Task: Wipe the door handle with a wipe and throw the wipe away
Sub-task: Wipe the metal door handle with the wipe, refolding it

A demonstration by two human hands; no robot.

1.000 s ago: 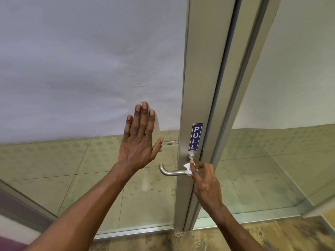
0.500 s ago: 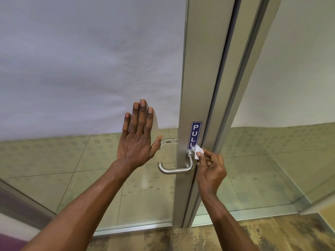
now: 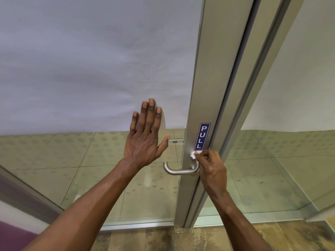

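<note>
A brushed steel lever door handle juts left from the silver door frame, just below a blue PULL sign. My right hand pinches a small white wipe and presses it against the frame at the handle's base, right under the sign. Most of the wipe is hidden by my fingers. My left hand lies flat with fingers spread on the glass door panel, left of the handle and apart from it.
The glass is frosted above and clear below, showing tiled floor beyond. A second glass panel stands right of the frame. Patterned carpet runs along the bottom, and a purple wall strip sits at lower left.
My right hand with the wipe has climbed from the handle's lever end up to the base under the PULL sign. The left hand has stayed flat on the glass.
</note>
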